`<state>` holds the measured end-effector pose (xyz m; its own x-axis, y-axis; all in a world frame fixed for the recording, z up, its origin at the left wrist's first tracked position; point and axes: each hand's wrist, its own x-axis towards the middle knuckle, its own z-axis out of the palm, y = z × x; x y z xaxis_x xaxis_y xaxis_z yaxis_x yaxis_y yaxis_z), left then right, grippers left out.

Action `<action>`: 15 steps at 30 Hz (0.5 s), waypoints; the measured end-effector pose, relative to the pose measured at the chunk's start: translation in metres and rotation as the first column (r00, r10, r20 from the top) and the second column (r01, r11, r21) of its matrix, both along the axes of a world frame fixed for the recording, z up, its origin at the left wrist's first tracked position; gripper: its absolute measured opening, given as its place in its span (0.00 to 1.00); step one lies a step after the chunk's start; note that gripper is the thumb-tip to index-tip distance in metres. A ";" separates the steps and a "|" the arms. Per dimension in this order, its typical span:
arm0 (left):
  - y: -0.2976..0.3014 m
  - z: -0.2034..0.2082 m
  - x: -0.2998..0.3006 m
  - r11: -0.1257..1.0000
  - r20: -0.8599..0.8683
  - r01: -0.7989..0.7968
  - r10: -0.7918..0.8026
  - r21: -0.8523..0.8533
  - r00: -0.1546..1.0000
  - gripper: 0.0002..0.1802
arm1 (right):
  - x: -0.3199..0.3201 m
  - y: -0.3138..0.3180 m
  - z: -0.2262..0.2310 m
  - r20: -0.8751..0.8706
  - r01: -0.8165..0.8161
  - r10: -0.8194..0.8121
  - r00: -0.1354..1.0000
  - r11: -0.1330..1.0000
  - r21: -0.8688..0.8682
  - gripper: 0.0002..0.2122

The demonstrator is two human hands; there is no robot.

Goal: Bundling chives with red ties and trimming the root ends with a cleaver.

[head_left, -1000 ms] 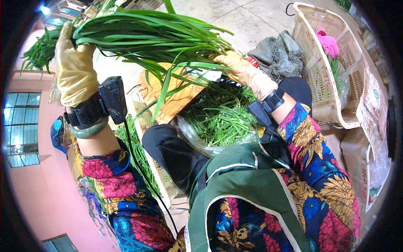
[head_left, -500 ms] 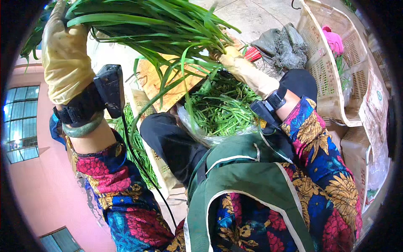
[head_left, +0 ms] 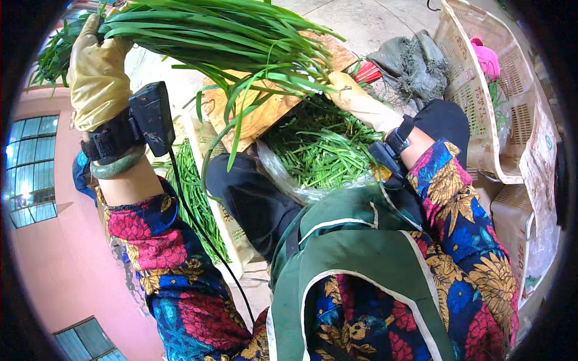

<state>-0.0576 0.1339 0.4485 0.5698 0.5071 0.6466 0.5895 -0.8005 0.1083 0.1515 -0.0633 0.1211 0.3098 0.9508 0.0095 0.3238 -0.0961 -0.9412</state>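
Note:
A thick bunch of garlic chives (head_left: 223, 39), long flat green leaves with pale stem ends, stretches across the top between my gloved hands. My left hand (head_left: 99, 81), in a yellowish glove, is closed round the leafy end, with darker leaf tips hanging beyond it. At the stem end, my right hand (head_left: 355, 99), in a pale glove, is closed on the bunch; its fingertips are partly hidden. Several loose leaves droop beneath. Under the right forearm, a clear plastic bag (head_left: 277, 174) between my knees holds cut green pieces (head_left: 325, 159).
Beyond the bag is a stained yellowish board (head_left: 247, 111). A crate (head_left: 238, 237) with more greens (head_left: 201, 204) stands left of my leg. To the right are a large cream crate (head_left: 475, 111), a grey plastic sack (head_left: 415, 63) and a red bristled thing (head_left: 367, 72).
The bunch lies straighter and more level, its stem end slightly farther right. My right hand has moved a little right and down; both hands still hold the bunch.

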 end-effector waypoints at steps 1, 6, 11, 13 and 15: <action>0.004 -0.001 0.002 1.000 0.000 -0.004 0.004 -0.017 1.000 0.26 | -0.002 -0.004 -0.006 -0.052 0.070 -0.062 0.997 0.983 0.169 0.09; 0.018 0.023 -0.021 0.851 -0.490 0.194 0.083 0.487 0.868 0.18 | 0.009 -0.015 -0.092 0.290 -0.370 0.494 0.819 0.843 -0.391 0.13; 0.062 0.033 -0.041 0.972 -0.246 0.047 0.011 0.230 0.969 0.20 | -0.005 -0.016 -0.059 0.131 -0.472 0.610 0.782 0.715 -0.516 0.44; 0.044 0.029 -0.035 0.982 -0.171 0.062 -0.031 0.178 0.985 0.22 | -0.020 -0.013 -0.030 -0.453 -0.472 0.379 0.806 0.875 -0.108 0.43; 0.024 0.025 -0.027 0.982 -0.171 0.112 -0.085 0.154 0.982 0.22 | -0.040 -0.001 -0.003 -0.703 -0.394 0.407 0.583 0.899 0.194 0.38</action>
